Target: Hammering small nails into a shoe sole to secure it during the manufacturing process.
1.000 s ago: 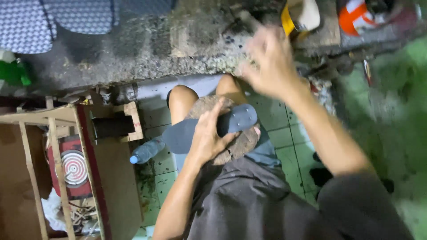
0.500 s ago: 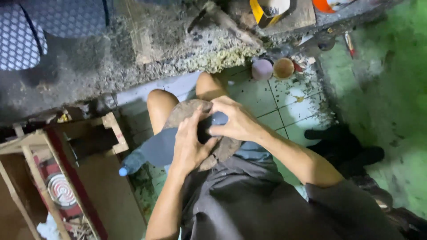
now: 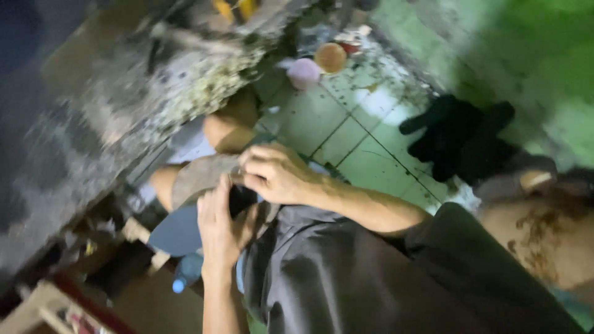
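Tiled floor (image 3: 346, 133) beneath, both hands' grip closed on dark sole (image 3: 179, 229) over lap

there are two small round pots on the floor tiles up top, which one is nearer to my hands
The pink pot, lower and further left. The orange-brown pot sits just beyond it, farther from your right hand.

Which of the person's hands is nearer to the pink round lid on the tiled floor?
Right. The right hand rests on the sole's upper end, below the pink round lid. The left hand grips the dark blue sole lower down, farther away.
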